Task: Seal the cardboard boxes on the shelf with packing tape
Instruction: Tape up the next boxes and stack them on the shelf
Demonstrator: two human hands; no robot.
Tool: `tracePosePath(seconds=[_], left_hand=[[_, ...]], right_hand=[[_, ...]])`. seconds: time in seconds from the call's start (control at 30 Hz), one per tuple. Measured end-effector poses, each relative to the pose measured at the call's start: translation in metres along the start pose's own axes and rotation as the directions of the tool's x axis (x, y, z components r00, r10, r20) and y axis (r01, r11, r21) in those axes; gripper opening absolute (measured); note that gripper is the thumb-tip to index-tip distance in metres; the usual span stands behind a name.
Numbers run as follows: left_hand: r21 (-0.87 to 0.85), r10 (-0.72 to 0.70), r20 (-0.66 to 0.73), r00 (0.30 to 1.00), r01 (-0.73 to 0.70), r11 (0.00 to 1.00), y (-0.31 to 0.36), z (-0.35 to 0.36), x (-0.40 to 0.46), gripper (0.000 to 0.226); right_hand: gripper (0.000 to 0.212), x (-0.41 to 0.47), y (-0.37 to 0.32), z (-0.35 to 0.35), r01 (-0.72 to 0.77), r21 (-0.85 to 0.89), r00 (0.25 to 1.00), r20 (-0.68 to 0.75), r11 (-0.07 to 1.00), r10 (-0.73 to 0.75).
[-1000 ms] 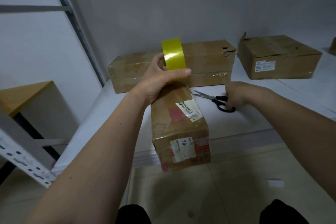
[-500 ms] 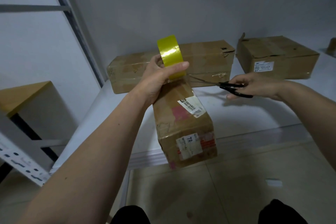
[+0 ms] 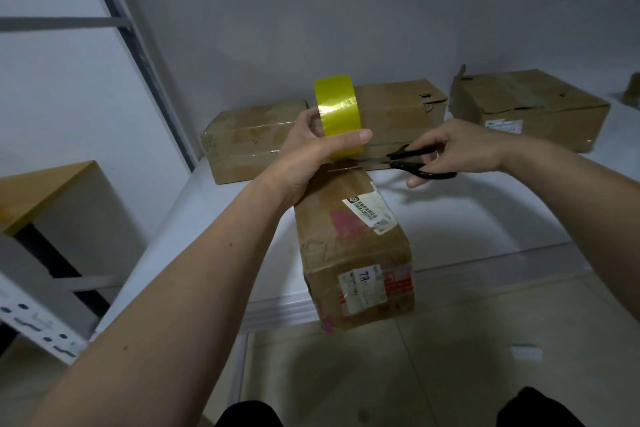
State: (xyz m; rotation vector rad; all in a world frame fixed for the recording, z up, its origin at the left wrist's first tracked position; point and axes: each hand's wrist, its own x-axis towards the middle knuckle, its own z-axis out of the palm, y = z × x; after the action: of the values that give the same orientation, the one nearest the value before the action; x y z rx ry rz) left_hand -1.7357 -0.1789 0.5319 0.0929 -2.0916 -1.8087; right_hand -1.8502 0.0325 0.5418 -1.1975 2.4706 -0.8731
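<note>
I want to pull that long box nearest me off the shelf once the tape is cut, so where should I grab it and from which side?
Take the long box by its labelled near end, which overhangs the shelf edge. Come from the front, one hand on each long side, since it is narrow and points toward you. The far end is crowded by the tape roll and scissors.
</note>
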Motion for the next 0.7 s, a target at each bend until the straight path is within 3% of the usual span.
tracePosePath(seconds=[0.2,0.3,0.5,0.7], left_hand=[[0.016,0.002,-0.005,1.0,-0.001,1.0,0.0024,0.0017,-0.0012,0.106],[0.017,0.0,-0.013,1.0,0.0,1.0,0.0027,0.0024,-0.0019,0.108],[0.043,0.006,-0.025,1.0,-0.005,0.999,0.0048,0.0039,-0.006,0.108],[0.086,0.008,-0.037,0.999,-0.004,0.996,0.0068,0.006,-0.0091,0.104]], right_hand=[[0.043,0.003,-0.0048,-0.0037,-0.017,-0.069,1.0,-0.018,0.997,0.016],[0.03,0.0041,-0.0042,-0.0022,-0.033,-0.096,0.999,-0.035,0.995,0.03],[0.034,0.0057,-0.0068,-0.0013,-0.025,-0.205,0.997,-0.081,0.978,0.009],[0.055,0.0094,-0.0053,0.0002,0.033,-0.345,0.999,0.039,0.938,-0.021]])
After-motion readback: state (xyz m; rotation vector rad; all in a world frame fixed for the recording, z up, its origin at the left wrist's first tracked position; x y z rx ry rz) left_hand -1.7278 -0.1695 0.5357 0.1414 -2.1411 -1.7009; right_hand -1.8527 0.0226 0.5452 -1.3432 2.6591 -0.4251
